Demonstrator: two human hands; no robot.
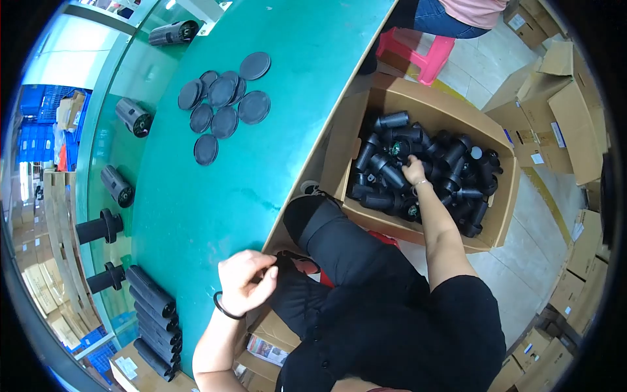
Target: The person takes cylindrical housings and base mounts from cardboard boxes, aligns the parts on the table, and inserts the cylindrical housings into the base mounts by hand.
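My right hand (414, 172) reaches into a cardboard box (450, 238) heaped with black plastic tubular parts (388, 171). Its fingers bend around one of these black parts, whose shape is partly hidden by the hand and the pile. At the near edge of the green table (287, 140), my left hand (245, 281) rests loosely curled. Thumb and index finger are apart, and nothing shows between them. Farther up the table lie several black round caps (254, 107), some overlapping.
Black cylinders (151, 291) lie in a row at the table's left end, with more black parts (117, 187) along its far side. Open cartons (568, 117) stand on the right. A person in jeans (441, 18) sits beside a pink stool (434, 59) at the top.
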